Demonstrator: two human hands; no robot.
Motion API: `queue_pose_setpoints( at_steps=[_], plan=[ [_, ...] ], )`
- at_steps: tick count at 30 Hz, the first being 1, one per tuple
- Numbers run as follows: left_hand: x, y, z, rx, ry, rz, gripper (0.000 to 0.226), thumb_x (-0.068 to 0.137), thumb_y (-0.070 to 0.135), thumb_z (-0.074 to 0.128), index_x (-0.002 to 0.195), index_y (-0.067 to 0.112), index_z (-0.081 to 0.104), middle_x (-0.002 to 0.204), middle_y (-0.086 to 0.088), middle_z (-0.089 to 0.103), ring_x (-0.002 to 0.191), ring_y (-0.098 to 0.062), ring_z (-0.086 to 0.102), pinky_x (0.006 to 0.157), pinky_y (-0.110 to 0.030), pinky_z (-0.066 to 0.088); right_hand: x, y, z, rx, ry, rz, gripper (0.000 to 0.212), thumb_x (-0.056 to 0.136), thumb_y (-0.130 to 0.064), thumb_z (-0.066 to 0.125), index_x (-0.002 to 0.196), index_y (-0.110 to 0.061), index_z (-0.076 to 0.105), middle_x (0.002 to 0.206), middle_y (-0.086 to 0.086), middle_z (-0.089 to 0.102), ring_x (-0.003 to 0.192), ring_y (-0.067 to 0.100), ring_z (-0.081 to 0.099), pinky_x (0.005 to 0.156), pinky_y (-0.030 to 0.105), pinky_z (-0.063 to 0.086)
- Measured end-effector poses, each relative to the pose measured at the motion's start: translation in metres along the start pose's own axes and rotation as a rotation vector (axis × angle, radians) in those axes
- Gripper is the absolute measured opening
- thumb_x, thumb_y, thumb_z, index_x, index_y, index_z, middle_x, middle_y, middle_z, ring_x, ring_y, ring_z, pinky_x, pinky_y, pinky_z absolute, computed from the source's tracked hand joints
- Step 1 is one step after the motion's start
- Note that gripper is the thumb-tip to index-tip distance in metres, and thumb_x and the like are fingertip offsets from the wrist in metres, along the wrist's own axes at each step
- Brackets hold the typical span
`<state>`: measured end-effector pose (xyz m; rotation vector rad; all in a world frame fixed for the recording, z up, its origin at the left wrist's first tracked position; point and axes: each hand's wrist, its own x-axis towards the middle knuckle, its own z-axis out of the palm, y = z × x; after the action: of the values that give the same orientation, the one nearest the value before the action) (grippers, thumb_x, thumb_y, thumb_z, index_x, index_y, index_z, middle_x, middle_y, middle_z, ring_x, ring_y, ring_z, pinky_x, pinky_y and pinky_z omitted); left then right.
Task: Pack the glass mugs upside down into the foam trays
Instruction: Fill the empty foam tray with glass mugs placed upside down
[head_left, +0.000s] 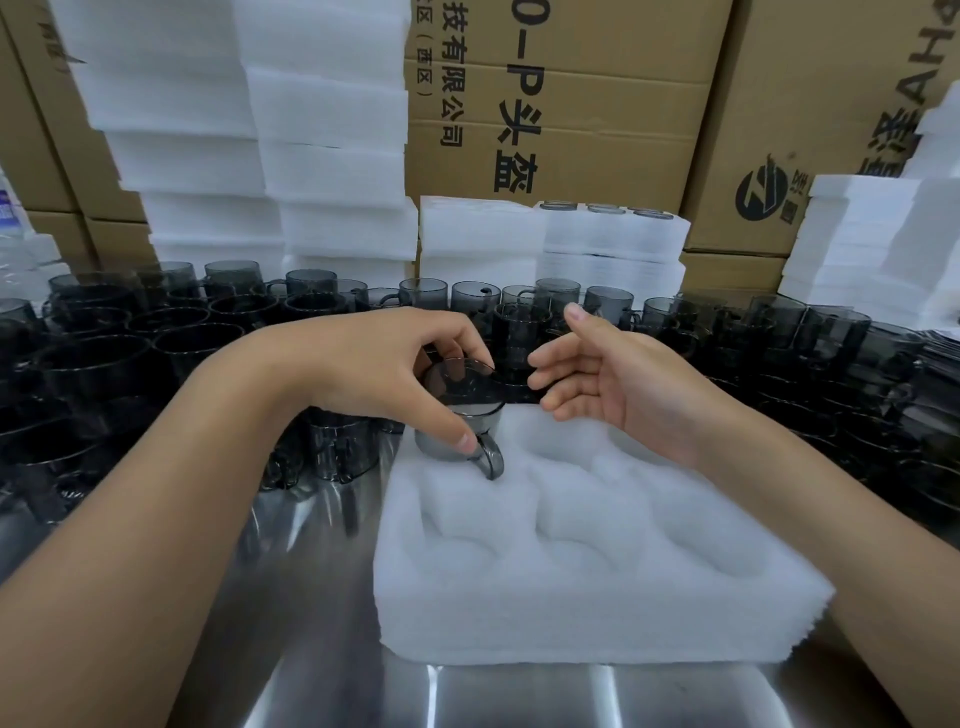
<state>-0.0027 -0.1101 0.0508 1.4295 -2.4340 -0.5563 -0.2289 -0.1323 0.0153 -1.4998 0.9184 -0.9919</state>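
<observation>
Head: one mug in one tray

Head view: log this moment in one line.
left hand grips upside-down mug | mug at foam tray far-left pocket | right hand open, empty

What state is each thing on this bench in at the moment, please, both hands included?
Foam tray: flat on the steel table, its other pockets empty.
Held mug: upside down, partly in the far-left pocket.
Left hand: grips that mug from above.
Right hand: open, holding nothing.
Loose mugs: upright, crowded behind the tray.
Spare foam trays: stacked at the back.
</observation>
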Motion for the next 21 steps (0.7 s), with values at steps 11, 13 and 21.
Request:
queue_pose_setpoints(
  at_steps=[11,13,21],
  plan=[
    [0.004,-0.002,0.004,0.063,-0.094,-0.094,0.056,0.057,0.056,0.082,0.102,0.047,0.051,0.101,0.02,0.059,0.091,0.002,0.059,0.079,-0.022,0.048,0.004,-0.009,0.006,-0.61,-0.198,-0.02,0.027,0.088,-0.046,0.058,0.091,-0.023,0.072,0.084,-0.011,0.071,0.072,0.005,0.065,0.066,0.02,0.049],
    [0.005,-0.002,0.004,0.081,-0.103,-0.115,0.057,0.056,0.056,0.082,0.104,0.045,0.051,0.102,0.021,0.058,0.089,0.003,0.057,0.073,-0.018,0.044,0.009,-0.017,0.009,-0.748,-0.24,0.029,0.03,0.085,-0.056,0.057,0.096,-0.031,0.07,0.076,-0.015,0.069,0.063,0.001,0.061,0.065,0.017,0.046],
    [0.005,-0.004,0.003,0.009,-0.137,-0.152,0.083,0.043,0.073,0.067,0.118,0.051,0.04,0.104,0.024,0.059,0.102,0.009,0.055,0.09,-0.021,0.045,0.02,-0.014,0.011,-0.851,-0.26,0.067,0.04,0.079,-0.065,0.058,0.101,-0.036,0.073,0.051,-0.015,0.05,0.053,0.007,0.044,0.056,0.021,0.038]
  ],
)
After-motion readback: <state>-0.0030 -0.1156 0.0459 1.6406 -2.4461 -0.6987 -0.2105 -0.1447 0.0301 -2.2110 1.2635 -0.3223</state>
